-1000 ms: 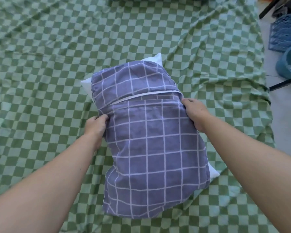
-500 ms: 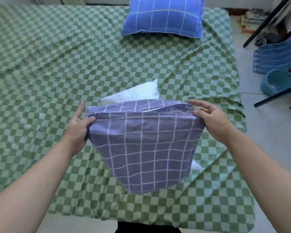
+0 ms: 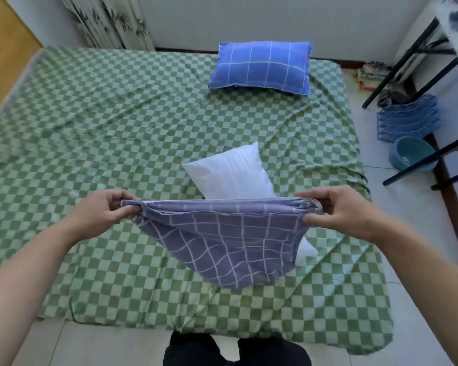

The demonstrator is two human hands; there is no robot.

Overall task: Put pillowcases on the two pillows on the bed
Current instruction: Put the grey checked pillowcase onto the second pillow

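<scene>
Left hand [image 3: 102, 211] and right hand [image 3: 340, 211] each pinch closed on a top corner of the grey-purple grid-checked pillowcase [image 3: 228, 241], stretching it taut, probably to open it for the bare white pillow [image 3: 230, 173] near the bed's [image 3: 90, 128] foot edge.

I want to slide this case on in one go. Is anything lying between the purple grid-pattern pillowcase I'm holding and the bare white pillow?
Nothing visible. The purple grid-pattern pillowcase hangs stretched between the left hand and right hand, directly in front of the bare white pillow, which lies alone on the green checked sheet.
</scene>
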